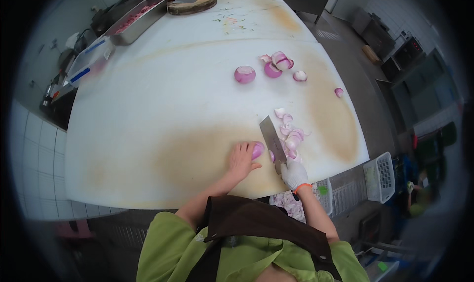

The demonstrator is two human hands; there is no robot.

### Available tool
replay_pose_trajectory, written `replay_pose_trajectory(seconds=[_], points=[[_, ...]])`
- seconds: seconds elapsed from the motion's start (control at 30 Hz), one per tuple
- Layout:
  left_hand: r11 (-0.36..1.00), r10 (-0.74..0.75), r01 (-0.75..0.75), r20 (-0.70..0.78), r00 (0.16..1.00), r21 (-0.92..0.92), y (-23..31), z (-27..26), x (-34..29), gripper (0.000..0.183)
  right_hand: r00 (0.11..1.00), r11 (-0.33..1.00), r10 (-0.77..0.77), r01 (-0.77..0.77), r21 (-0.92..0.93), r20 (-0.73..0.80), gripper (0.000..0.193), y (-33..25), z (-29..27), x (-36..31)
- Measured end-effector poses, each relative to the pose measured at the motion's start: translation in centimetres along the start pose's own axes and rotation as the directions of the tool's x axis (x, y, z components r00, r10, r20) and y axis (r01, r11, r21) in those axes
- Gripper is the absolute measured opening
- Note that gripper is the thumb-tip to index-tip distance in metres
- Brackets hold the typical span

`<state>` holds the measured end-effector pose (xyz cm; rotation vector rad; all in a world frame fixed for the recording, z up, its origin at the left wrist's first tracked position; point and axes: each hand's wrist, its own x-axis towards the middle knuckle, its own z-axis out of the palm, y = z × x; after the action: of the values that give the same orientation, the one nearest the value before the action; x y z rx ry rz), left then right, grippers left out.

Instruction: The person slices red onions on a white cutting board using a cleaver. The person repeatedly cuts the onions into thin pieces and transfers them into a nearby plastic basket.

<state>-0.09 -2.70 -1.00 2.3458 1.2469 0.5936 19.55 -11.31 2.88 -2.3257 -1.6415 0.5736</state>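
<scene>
**Cleaver [271, 136] between a steadied onion piece [257, 150] and loose slices [292, 140]**

The bare left hand [240, 160] rests on the worktop [148, 84] with its fingers partly closed, curved over the purple onion piece; the thumb sits apart, toward the body. This grip probably stops the rounded piece from rolling. The onion piece lies near the worktop's front edge, within easy reach of both hands.

The right hand [295, 174], in a white glove, has its fingers wrapped closed around the cleaver's handle. The blade points away from the body, just right of the onion piece; whether its edge touches the worktop I cannot tell. A small sliver [271, 156] lies between blade and onion piece.

The slices lie right of the blade, likely so the cutting side stays free. Farther back, a purple onion [244, 75] and an onion cluster [277, 64] sit well apart from the blade, perhaps as a supply. Below the front edge, a crate [325, 195] holds pale cut pieces [289, 204], seemingly handy for catching them.
</scene>
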Motion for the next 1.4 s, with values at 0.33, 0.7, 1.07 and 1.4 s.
replay_pose_trajectory(seconds=[0.33,0.7,1.07,1.4], points=[[0.961,0.051,-0.091,-0.159,0.986,-0.259,-0.8,0.6,-1.5,0.054,0.992,0.998,-0.024,0.017,0.052,0.122,0.034,0.4,0.5,0.8],[0.961,-0.049,0.026,-0.077,0.996,-0.275,-0.2,0.0,-1.7,0.053,0.998,0.996,-0.054,0.053,0.074,0.013,0.029,-0.7,0.3,0.6],[0.957,-0.054,0.007,-0.152,0.987,-0.292,-0.3,0.5,-2.0,0.048,0.996,0.988,-0.084,0.087,-0.124,0.032,0.029,-1.9,0.8,-0.1],[0.957,-0.064,0.024,-0.133,0.989,-0.288,-0.6,0.7,-2.1,0.047,0.988,0.97,-0.137,0.149,-0.191,0.077,0.025,-2.8,1.4,0.7]])
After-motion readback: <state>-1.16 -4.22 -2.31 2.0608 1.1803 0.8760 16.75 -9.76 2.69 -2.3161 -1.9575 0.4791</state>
